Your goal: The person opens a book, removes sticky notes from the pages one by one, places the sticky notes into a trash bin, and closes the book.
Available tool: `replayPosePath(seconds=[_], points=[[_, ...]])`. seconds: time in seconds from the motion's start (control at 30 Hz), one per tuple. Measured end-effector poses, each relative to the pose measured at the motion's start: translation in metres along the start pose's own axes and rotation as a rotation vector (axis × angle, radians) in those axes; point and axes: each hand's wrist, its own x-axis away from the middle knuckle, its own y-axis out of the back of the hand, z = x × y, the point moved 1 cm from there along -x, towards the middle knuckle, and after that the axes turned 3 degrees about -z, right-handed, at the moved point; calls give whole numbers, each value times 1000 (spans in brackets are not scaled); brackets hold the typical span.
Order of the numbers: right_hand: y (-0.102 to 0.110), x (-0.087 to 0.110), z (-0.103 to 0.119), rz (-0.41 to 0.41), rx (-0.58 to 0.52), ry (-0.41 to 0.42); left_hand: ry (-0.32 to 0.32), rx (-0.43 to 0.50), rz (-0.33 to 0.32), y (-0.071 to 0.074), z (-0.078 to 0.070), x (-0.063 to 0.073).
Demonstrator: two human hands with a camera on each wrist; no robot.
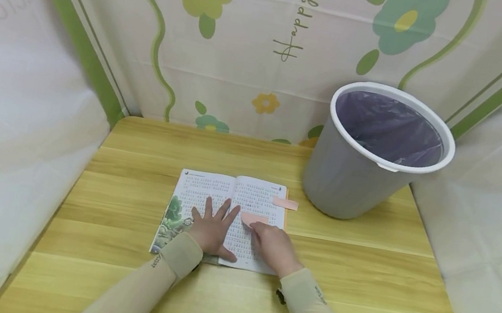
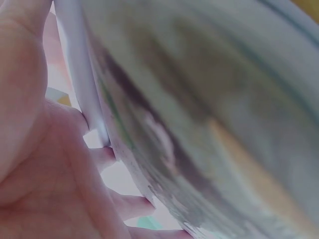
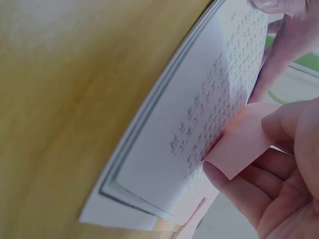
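Observation:
An open book [image 1: 254, 196] with printed text lies on the wooden table, its left page carrying a green picture in the lower corner. My left hand [image 1: 210, 233] rests spread over the middle of the book, fingers straight across the inner part of both pages. On the right page, my right hand [image 1: 274, 246] pinches a pink sticky note [image 3: 244, 142] between thumb and finger, and the note's far end bends up from the printed lines. A second pink sticky note [image 1: 291, 205] juts past the right page's outer edge, higher up.
A grey trash bin [image 1: 352, 179] with a white rim and dark liner stands at the table's back right corner. Floral curtain [image 1: 246, 67] hangs behind the wooden table [image 1: 129, 169], and white cloth [image 1: 5, 137] closes off both sides.

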Motion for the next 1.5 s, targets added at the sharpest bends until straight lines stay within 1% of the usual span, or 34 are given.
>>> replayPosePath(seconds=[0.1,0.27,0.33,0.5,0.8,1.03,1.17,1.4,1.5], points=[[1,0,-1,-19,-25,-15,0,8,2,0,0,0],[2,0,-5,-79,-61,-25,2,22,9,0,0,-1],[4,0,-6,-107,-73,-17,2,25,9,0,0,-1],[8,-1,-7,-148,-91,-3,1,20,7,-1,0,-1],[12,-2,-9,-154,-104,-25,-1,21,0,0,-1,0],[16,-3,-11,-195,-64,-12,-1,23,1,0,-1,1],[18,-3,-12,-208,-65,-17,-3,30,-2,1,-2,2],[25,-3,-13,-184,-93,-63,-1,31,13,3,-2,4],[28,-3,-13,-190,-97,-75,-3,34,6,3,-2,4]])
